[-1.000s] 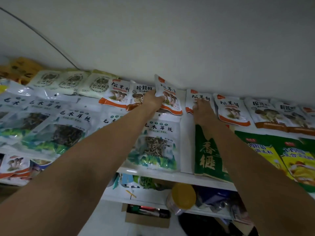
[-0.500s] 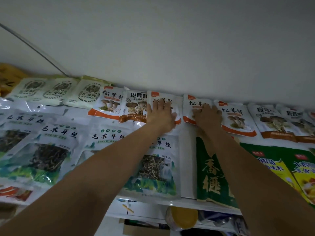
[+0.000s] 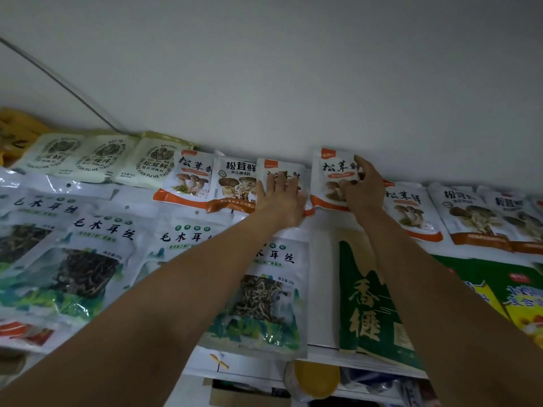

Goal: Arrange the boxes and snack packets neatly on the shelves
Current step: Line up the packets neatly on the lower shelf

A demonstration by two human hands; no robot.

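Left hand (image 3: 282, 201): fingers straight, pressing flat on white-and-orange mushroom packet (image 3: 276, 171) in the back row of the white shelf (image 3: 321, 304).
Right hand (image 3: 364, 192): fingers pinching neighbouring white-and-orange packet (image 3: 332, 174), which tilts up against the pale wall (image 3: 293, 83).

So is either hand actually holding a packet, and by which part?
The right hand grips a mushroom packet by its right edge. The left hand holds nothing: it presses flat on the next packet.

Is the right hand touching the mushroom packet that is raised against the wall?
Touching. In the head view the right hand pinches the raised mushroom packet, thumb on its front, fingers at its right edge.
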